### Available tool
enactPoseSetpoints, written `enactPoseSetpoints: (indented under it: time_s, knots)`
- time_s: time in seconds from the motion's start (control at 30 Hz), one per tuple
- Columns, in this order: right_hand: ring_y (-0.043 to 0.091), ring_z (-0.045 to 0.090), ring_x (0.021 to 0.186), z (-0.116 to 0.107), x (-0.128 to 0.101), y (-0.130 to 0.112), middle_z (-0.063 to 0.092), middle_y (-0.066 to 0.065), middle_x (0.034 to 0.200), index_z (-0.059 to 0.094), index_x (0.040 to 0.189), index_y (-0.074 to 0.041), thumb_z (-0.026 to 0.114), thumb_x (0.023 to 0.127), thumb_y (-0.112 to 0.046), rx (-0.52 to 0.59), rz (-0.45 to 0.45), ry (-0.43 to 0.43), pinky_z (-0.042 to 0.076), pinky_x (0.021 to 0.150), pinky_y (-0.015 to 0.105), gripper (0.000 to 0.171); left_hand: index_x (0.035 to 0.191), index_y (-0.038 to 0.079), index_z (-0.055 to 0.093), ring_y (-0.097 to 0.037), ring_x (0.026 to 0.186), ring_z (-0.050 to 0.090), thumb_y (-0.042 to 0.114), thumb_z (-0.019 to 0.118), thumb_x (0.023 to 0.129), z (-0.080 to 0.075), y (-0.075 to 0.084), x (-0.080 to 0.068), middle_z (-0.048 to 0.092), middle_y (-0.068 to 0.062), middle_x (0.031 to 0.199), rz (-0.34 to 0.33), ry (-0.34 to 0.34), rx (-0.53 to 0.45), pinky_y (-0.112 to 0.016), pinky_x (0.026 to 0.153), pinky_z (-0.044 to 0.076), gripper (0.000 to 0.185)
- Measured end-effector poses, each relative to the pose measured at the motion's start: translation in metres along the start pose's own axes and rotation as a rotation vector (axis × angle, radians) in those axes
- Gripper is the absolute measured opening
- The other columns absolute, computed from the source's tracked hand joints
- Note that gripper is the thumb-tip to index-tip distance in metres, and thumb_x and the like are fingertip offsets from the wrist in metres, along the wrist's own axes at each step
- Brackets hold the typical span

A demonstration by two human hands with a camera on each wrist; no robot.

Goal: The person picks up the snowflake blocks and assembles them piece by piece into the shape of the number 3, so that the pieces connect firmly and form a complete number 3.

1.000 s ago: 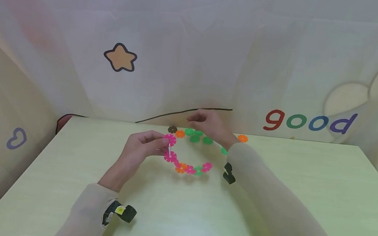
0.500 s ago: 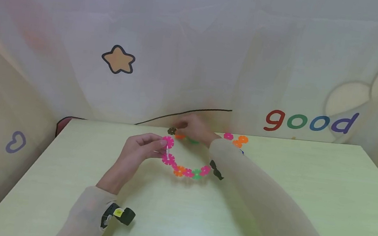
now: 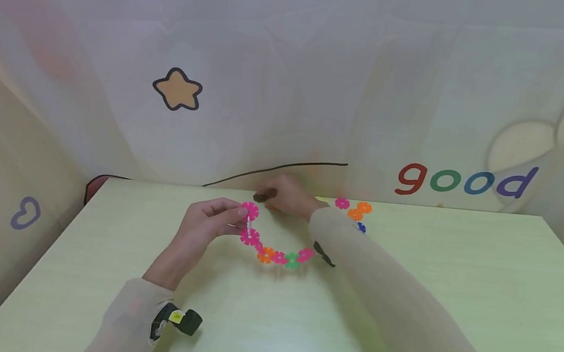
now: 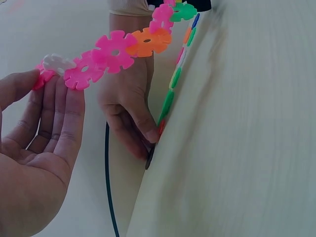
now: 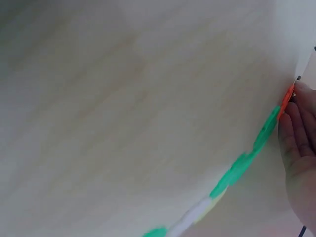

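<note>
My left hand [image 3: 209, 220] pinches one end of a curved chain of flower-shaped plastic discs [image 3: 265, 255] between thumb and fingers, above the table. Pink, orange and green discs show in the chain, and a white disc [image 4: 58, 63] stands near the held end in the left wrist view. At the table's back edge my right hand [image 3: 292, 194] pinches a dark brown flower disc [image 3: 261, 196], tilted up at its fingertips. An orange disc [image 5: 286, 101] and green discs [image 5: 266, 129] lie beside that hand in the right wrist view. In the head view the right hand mostly hides them.
Loose discs in pink [image 3: 342, 203], orange [image 3: 364, 208] and blue [image 3: 361, 227] lie at the back, right of the right forearm. Directly behind the pale table [image 3: 406, 287] hangs a printed cloth [image 3: 273, 80]. The right sleeve [image 3: 382, 266] crosses over the table.
My right hand has moved left along the back edge and taken hold of the dark brown disc, which now tilts. The left hand keeps its pinch on the chain, almost in place.
</note>
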State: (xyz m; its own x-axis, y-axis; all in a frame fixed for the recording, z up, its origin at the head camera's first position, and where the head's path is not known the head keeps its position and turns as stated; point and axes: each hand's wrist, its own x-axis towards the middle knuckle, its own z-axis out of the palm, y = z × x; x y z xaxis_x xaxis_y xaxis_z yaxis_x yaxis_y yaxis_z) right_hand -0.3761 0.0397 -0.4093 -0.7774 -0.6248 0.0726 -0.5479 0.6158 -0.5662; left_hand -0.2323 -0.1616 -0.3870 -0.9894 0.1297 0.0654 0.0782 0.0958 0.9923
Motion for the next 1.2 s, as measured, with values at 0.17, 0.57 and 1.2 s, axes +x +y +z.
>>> enactPoseSetpoints:
  time_s: [0.17, 0.57, 1.2]
  knots:
    - [0.025, 0.071, 0.106, -0.005, -0.005, 0.003, 0.078, 0.01, 0.114, 0.079, 0.119, 0.0, 0.076, 0.096, 0.003, 0.001, -0.031, -0.009, 0.058, 0.097, 0.032, 0.024, 0.12, 0.0, 0.074, -0.025, 0.097, 0.077, 0.024, 0.072, 0.104, -0.001, 0.0, 0.001, 0.077, -0.012, 0.11, -0.01, 0.005, 0.006, -0.033, 0.092, 0.061, 0.029]
    - [0.024, 0.075, 0.103, -0.019, -0.025, 0.006, 0.079, 0.011, 0.11, 0.079, 0.114, 0.003, 0.077, 0.096, 0.001, -0.017, -0.025, -0.056, 0.059, 0.096, 0.032, 0.019, 0.12, 0.0, 0.074, -0.025, 0.096, 0.076, 0.024, 0.073, 0.103, -0.002, 0.0, 0.001, 0.077, -0.013, 0.11, 0.002, -0.016, -0.005, -0.033, 0.093, 0.061, 0.029]
    - [0.024, 0.064, 0.1, -0.016, -0.024, -0.005, 0.074, 0.006, 0.104, 0.08, 0.111, -0.003, 0.081, 0.097, -0.013, -0.099, 0.115, -0.091, 0.057, 0.093, 0.033, 0.017, 0.118, -0.001, 0.074, -0.025, 0.096, 0.076, 0.023, 0.072, 0.103, 0.001, 0.0, -0.002, 0.076, -0.014, 0.11, 0.01, -0.023, -0.011, -0.033, 0.093, 0.061, 0.028]
